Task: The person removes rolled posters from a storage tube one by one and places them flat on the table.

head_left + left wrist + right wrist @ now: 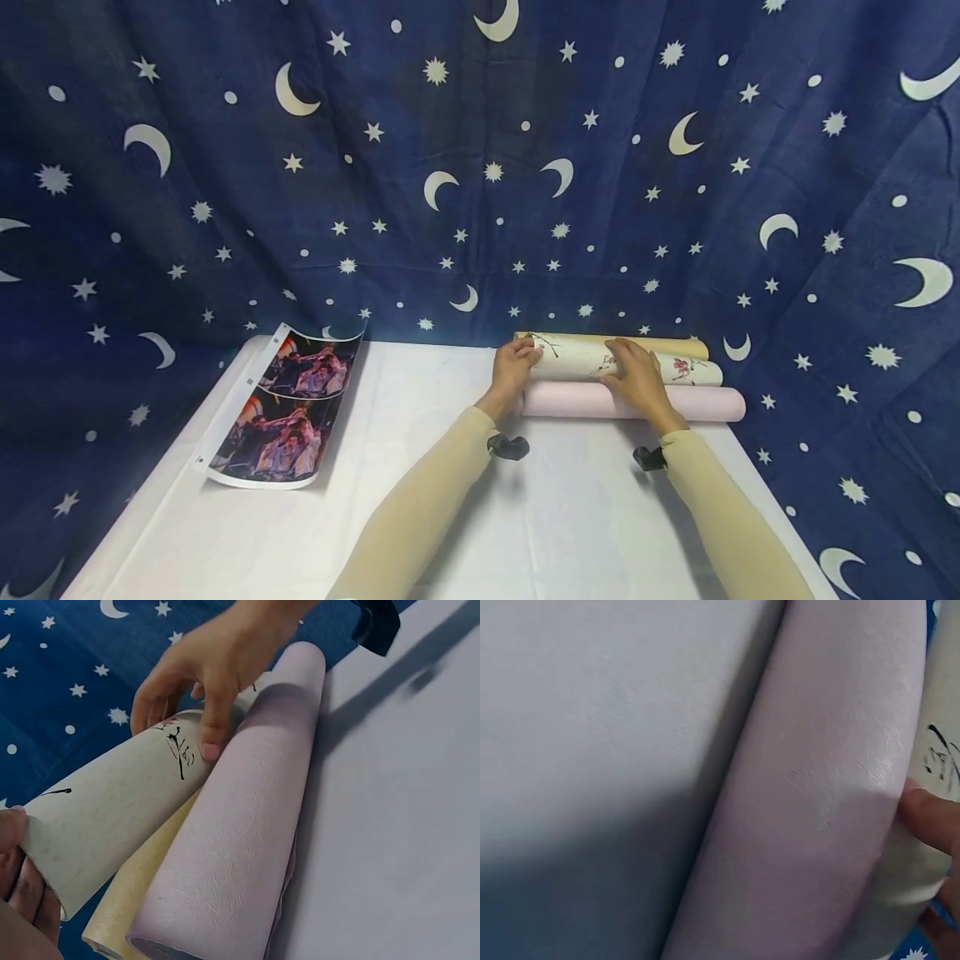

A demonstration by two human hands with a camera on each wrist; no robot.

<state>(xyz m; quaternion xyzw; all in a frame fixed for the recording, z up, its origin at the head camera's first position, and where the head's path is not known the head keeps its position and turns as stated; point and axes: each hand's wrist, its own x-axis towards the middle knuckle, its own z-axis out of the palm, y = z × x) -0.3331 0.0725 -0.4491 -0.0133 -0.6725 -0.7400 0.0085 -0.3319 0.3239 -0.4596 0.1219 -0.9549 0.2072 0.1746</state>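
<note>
A cream wallpaper roll with a red-blossom and dark-branch pattern lies at the back right of the table. My left hand holds its left end, thumb on the outside and fingers at the rim in the left wrist view. Farther along, my right hand grips the same roll around its middle, thumb on the near side. A pale pink roll lies right in front of it. Behind the cream roll in the head view is a yellow roll, partly hidden.
White cloth covers the table. A curling printed sheet with two similar photos of people lies at the left. A dark blue curtain with moons and stars hangs behind and along the sides, close to the rolls.
</note>
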